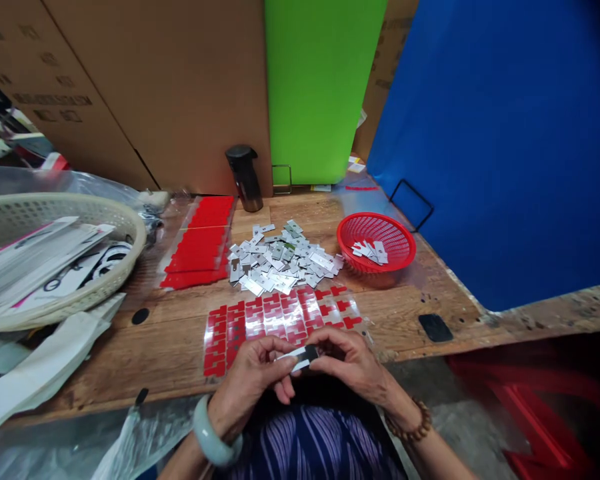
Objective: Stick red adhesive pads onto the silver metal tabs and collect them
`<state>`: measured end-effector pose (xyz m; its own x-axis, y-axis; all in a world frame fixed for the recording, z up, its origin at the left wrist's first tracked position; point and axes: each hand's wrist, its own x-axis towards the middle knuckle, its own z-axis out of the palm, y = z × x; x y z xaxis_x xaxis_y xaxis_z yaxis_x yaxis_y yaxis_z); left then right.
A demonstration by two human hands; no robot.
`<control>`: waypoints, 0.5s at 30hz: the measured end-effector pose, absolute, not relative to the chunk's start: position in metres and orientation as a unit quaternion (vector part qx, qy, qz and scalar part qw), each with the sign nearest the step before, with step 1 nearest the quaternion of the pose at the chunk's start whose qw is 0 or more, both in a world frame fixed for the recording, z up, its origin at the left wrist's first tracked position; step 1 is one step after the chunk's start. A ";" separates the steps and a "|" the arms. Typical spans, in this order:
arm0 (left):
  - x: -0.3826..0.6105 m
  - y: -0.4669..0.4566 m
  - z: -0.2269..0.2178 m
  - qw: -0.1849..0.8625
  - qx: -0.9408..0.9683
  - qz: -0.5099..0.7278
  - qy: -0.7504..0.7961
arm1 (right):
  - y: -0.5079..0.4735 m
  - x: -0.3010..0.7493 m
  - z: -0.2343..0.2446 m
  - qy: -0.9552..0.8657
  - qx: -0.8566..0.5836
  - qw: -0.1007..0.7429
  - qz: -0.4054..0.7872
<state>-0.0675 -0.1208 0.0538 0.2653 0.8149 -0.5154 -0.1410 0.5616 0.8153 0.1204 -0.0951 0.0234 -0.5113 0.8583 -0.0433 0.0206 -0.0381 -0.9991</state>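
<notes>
Both hands meet at the table's near edge over a small flat metal piece (300, 358) with a dark patch. My left hand (253, 377), with a pale green bangle at the wrist, pinches its left end. My right hand (353, 363), with a bead bracelet, pinches the right end. Just beyond the hands lies a clear sheet of red stickers (275, 320), some places empty. Farther back is a pile of several small metal pieces (283, 263). A red basket (377, 243) to the right holds a few pieces.
A second sheet of red stickers (200, 243) lies left of the pile. A large cream basket (60, 253) with packaged items sits at far left. A dark cylinder (244, 177) stands by cardboard boxes. Green (320, 87) and blue (495, 147) boards stand behind.
</notes>
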 end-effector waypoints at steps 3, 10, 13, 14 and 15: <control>-0.069 -0.120 0.056 0.720 0.342 0.325 0.510 | -0.098 0.120 0.022 -0.619 -0.365 0.340 0.606; -0.068 -0.118 0.052 0.737 0.339 0.301 0.501 | -0.101 0.123 0.017 -0.609 -0.375 0.346 0.607; -0.065 -0.119 0.048 0.748 0.317 0.298 0.501 | -0.108 0.123 0.014 -0.587 -0.393 0.356 0.612; -0.064 -0.119 0.046 0.752 0.310 0.298 0.499 | -0.111 0.124 0.013 -0.584 -0.400 0.359 0.608; -0.064 -0.120 0.045 0.756 0.305 0.298 0.497 | -0.114 0.125 0.012 -0.583 -0.407 0.360 0.604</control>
